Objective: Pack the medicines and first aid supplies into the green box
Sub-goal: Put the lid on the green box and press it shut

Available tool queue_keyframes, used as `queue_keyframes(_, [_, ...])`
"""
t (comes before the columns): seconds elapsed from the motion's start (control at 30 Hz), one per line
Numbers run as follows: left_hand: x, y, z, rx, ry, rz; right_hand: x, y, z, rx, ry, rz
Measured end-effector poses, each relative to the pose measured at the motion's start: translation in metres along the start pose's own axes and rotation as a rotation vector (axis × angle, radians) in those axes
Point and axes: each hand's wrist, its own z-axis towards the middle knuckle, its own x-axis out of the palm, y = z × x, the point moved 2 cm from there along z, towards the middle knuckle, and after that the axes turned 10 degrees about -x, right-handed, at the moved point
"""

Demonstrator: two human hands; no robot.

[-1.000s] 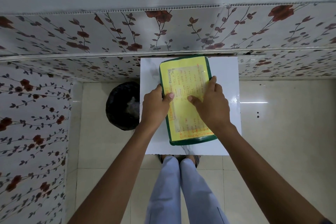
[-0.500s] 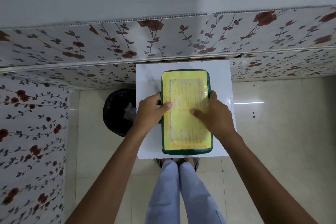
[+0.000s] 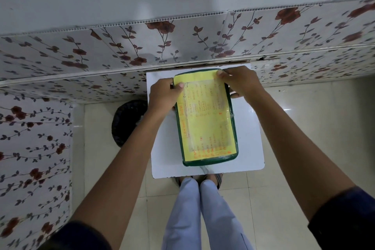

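Note:
The green box (image 3: 205, 116) lies closed on a small white table (image 3: 249, 138), its lid covered by a yellow sheet with orange print. My left hand (image 3: 162, 95) grips the box's far left corner, thumb on the lid. At the far right corner my right hand (image 3: 239, 81) holds the edge, fingers curled around the rim. No medicines or first aid supplies are in sight; the inside of the box is hidden.
A black bin (image 3: 128, 122) stands on the tiled floor left of the table. Flower-patterned wall panels (image 3: 182, 46) run just behind the table and along the left. My legs (image 3: 200, 213) are right at the table's near edge.
Both hands slid from the middle of the box's long sides up to its far corners. The box straightened from a tilt and now lies lengthwise on the table.

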Motion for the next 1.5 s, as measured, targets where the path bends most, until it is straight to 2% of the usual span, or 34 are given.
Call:
queue_keyframes(0.1, [0.002, 0.002, 0.004, -0.046, -0.027, -0.109, -0.001, -0.001, 0.004, 0.011, -0.007, -0.009])
queue_keyframes(0.27, [0.002, 0.004, 0.001, -0.038, -0.040, -0.125, 0.002, -0.001, -0.003, 0.000, -0.053, 0.038])
queue_keyframes(0.4, [0.002, 0.005, -0.024, -0.122, 0.085, -0.120, 0.001, -0.009, -0.022, 0.080, 0.134, 0.124])
queue_keyframes(0.5, [0.011, 0.022, -0.045, -0.082, 0.079, -0.093, 0.008, -0.025, -0.049, 0.059, 0.206, -0.043])
queue_keyframes(0.63, [0.017, 0.032, -0.049, -0.023, -0.008, -0.102, 0.021, -0.036, -0.065, -0.047, 0.068, -0.111])
queue_keyframes(0.7, [0.016, 0.032, -0.047, -0.008, -0.015, -0.088, 0.022, -0.036, -0.065, -0.077, 0.051, -0.128])
queue_keyframes(0.8, [0.015, 0.032, -0.048, -0.010, 0.006, -0.085, 0.021, -0.036, -0.067, -0.081, 0.069, -0.131])
queue_keyframes(0.97, [0.019, 0.042, -0.059, -0.118, 0.082, -0.144, 0.026, -0.049, -0.081, -0.041, 0.211, -0.019])
queue_keyframes(1.03, [0.027, 0.053, -0.069, -0.101, 0.086, -0.088, 0.033, -0.061, -0.091, -0.115, 0.168, -0.109])
queue_keyframes(1.17, [0.036, 0.063, -0.072, 0.003, -0.024, 0.040, 0.040, -0.073, -0.097, -0.164, 0.051, -0.140])
queue_keyframes(1.27, [0.035, 0.062, -0.073, 0.013, -0.030, 0.071, 0.039, -0.072, -0.096, -0.170, 0.057, -0.137])
queue_keyframes(1.4, [0.036, 0.070, -0.098, 0.006, 0.042, 0.039, 0.039, -0.076, -0.103, -0.150, 0.156, -0.130])
queue_keyframes(1.5, [0.043, 0.081, -0.107, -0.011, 0.050, 0.079, 0.044, -0.084, -0.113, -0.160, 0.132, -0.143])
